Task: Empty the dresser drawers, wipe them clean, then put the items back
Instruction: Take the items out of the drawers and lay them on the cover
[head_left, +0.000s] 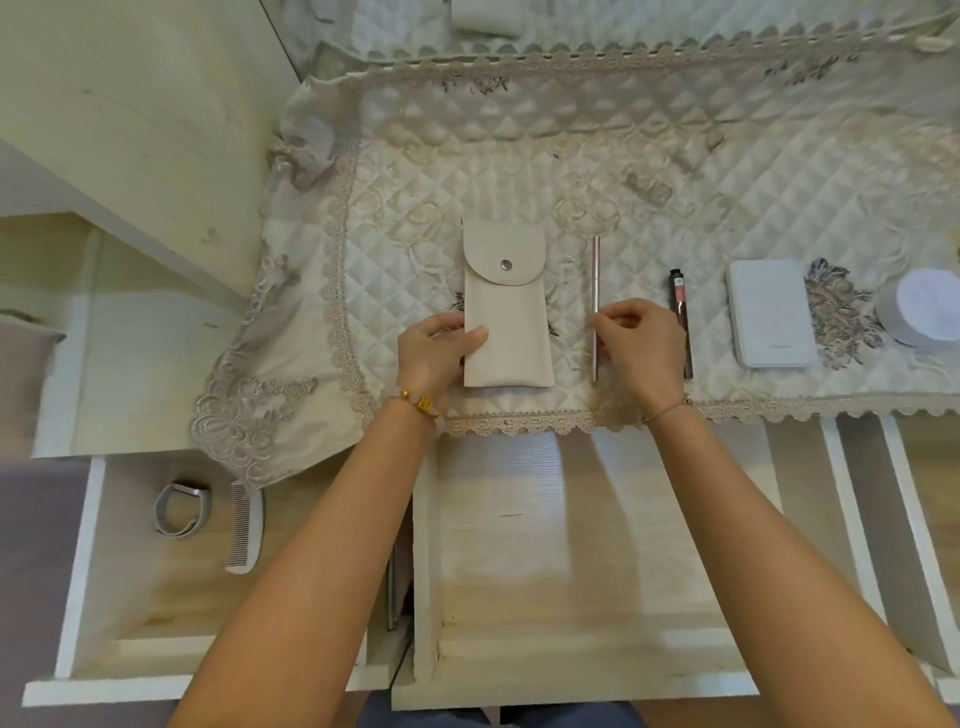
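A cream snap-flap pouch (506, 306) lies on the quilted lace cloth (623, 171) covering the dresser top. My left hand (436, 348) grips the pouch's lower left edge, thumb on top. To its right lies a thin pink pen (596, 280); my right hand (641, 343) pinches it near its lower half. A dark tube (679, 296), a white flat case (769, 314) and a round white jar (922, 306) lie further right. The middle drawer (571, 561) is pulled out and bare inside. The left drawer (156, 571) is pulled out too.
The left drawer holds a grey wristband (179, 509), a white comb (247, 527) and a thin flat item (393, 587) along its right wall. A third drawer (914, 519) stands open at the right. A wooden panel (145, 130) rises at the upper left.
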